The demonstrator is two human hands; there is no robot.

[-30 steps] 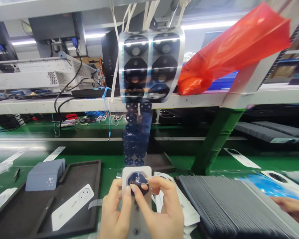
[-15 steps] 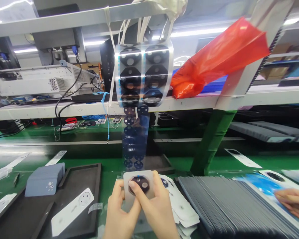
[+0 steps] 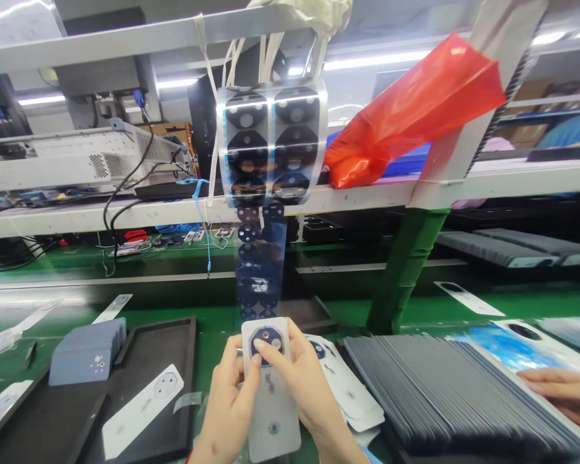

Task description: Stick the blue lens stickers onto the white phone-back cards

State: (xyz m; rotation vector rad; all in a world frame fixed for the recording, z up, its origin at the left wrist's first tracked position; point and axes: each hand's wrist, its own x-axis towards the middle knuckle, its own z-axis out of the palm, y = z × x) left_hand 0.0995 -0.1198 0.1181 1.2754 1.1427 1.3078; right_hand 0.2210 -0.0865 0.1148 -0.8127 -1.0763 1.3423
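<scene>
Both of my hands grip one pale phone-shaped panel, held upright at the bottom centre. My left hand holds its left edge, thumb near the lower side of a dark octagonal sticker. My right hand wraps the right edge, with the thumb on the sticker. Behind the panel hangs a film strip with dark stickers, coming down from a roll. Several white panels lie stacked just right of my right hand.
A long row of grey panels stands at the right, beside another person's hand. On the left are a black tray, a white panel and blue-grey panels. A green post rises behind.
The panel has tilted so that more of its lower face shows, and it sits slightly higher. My thumbs have shifted on it. The view has moved slightly; the other person's hand appears further left.
</scene>
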